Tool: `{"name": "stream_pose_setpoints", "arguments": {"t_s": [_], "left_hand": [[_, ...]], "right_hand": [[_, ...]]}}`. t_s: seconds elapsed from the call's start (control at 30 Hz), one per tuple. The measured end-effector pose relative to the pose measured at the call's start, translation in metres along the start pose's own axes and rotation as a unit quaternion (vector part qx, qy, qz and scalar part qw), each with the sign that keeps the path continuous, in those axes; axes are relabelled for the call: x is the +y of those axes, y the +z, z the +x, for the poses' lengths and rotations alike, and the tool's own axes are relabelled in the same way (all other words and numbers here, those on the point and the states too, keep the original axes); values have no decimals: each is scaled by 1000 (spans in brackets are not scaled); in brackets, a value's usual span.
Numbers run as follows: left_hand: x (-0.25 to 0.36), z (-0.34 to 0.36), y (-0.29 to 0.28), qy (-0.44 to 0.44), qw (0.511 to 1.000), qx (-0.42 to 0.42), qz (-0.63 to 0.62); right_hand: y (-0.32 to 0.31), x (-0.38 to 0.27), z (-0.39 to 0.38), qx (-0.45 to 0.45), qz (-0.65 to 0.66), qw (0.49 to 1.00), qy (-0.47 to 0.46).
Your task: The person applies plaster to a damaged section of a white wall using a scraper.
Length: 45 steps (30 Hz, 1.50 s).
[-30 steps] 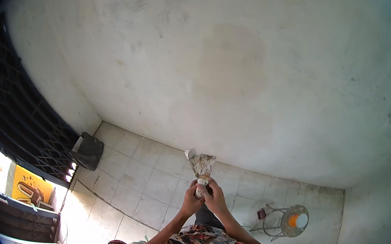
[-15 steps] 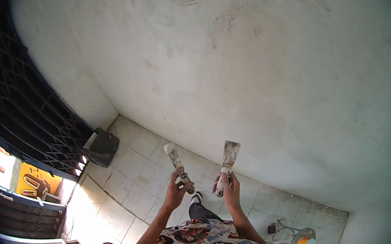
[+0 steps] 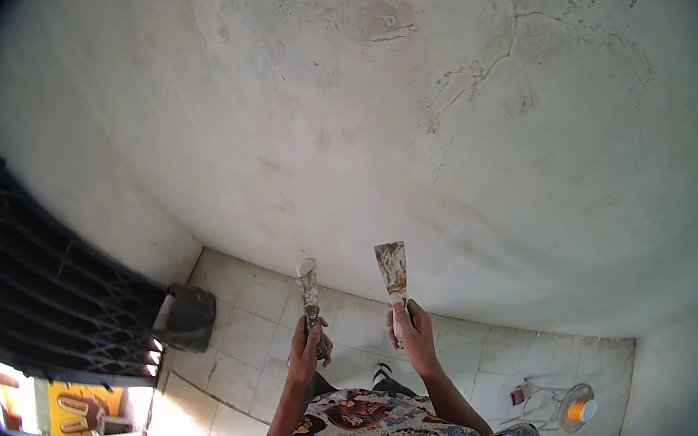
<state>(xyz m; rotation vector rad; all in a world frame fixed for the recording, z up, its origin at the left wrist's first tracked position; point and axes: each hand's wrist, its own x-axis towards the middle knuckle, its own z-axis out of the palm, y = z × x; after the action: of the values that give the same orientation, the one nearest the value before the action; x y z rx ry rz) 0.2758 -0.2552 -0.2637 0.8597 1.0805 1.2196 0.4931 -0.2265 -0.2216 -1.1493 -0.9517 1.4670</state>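
Note:
My left hand (image 3: 310, 343) is closed round the handle of a putty knife (image 3: 308, 284), its blade pointing up and carrying a pale lump at the tip. In my right hand (image 3: 414, 329) is a second, wider putty knife (image 3: 392, 268), its blade stained brown and white and tilted a little to the left. The two knives are held apart, in front of a large white wall (image 3: 356, 166). Cracks and rough, scraped patches (image 3: 390, 20) mark the upper part of that wall. Whether either blade touches the wall, I cannot tell.
Pale square tiles (image 3: 251, 324) cover the floor below. A black bag-like object (image 3: 191, 318) stands by the dark folding gate (image 3: 69, 269) at the left. On the right is a round-topped stool (image 3: 567, 414) with an orange and white container (image 3: 581, 411) on it.
My view has shifted, so more of the cracked upper wall shows. Both knives are still held; the right blade now leans left and the left one stands more upright.

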Motion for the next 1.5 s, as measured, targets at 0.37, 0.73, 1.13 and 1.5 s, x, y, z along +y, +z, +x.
{"name": "stream_pose_setpoints", "arguments": {"t_s": [0.37, 0.73, 1.13, 1.5], "left_hand": [[61, 66, -159, -43, 986, -156, 44], [69, 47, -296, -75, 997, 24, 9], [121, 123, -357, -19, 999, 46, -14], [182, 198, -404, -24, 997, -62, 48]], "right_hand": [[143, 30, 41, 126, 35, 991, 24], [280, 48, 101, -38, -26, 996, 71], [362, 71, 211, -105, -23, 992, 64], [397, 59, 253, -43, -24, 999, 19]]}}
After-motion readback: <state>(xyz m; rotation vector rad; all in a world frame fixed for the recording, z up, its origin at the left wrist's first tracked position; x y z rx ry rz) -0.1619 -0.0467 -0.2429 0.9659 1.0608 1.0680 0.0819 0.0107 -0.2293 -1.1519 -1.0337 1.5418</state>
